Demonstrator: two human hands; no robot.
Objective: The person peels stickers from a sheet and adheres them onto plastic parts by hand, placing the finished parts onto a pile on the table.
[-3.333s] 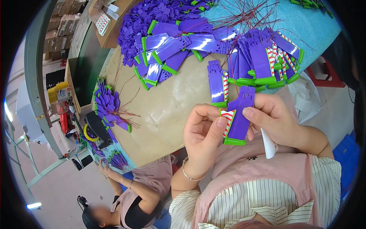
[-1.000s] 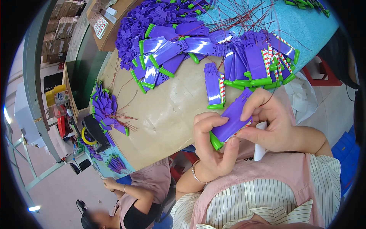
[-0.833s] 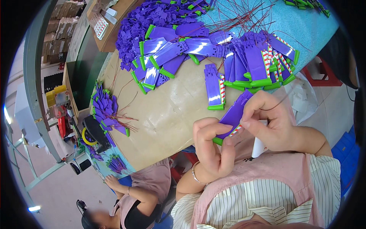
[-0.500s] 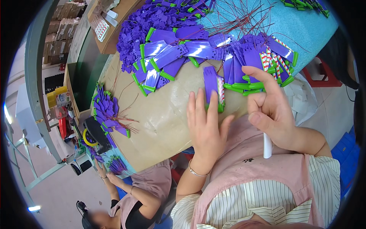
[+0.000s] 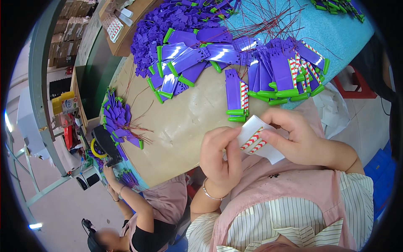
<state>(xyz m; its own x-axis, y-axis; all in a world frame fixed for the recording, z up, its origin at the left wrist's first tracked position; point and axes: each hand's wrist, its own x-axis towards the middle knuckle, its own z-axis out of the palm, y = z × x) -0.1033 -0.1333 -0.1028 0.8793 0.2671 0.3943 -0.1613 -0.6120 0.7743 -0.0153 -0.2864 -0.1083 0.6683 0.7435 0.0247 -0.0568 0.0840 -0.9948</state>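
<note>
A small white sticker sheet [image 5: 273, 154] with red-and-white striped strips is held up in front of my apron. My right hand [image 5: 300, 138] pinches its right side between thumb and fingers. At the opposite edge, the fingertips of my left hand [image 5: 221, 156] are closed on a corner of the sheet. Just beyond my hands, on the table, lie purple flat pieces [image 5: 233, 88] with green ends, and a striped strip runs along one side. Further right, several more purple pieces [image 5: 282, 71] overlap in a pile, some carrying the same striped strips.
The table [image 5: 176, 126] has a tan cover and a blue mat [image 5: 336, 38] at the far right. A large purple heap [image 5: 155, 38] and thin dark red wires [image 5: 268, 21] lie at the back. A black tape dispenser [image 5: 105, 145] stands at left, near a co-worker [image 5: 151, 214].
My left hand has left the purple pieces and come to the sticker sheet. My right hand has turned the sheet up, so its striped strips now show.
</note>
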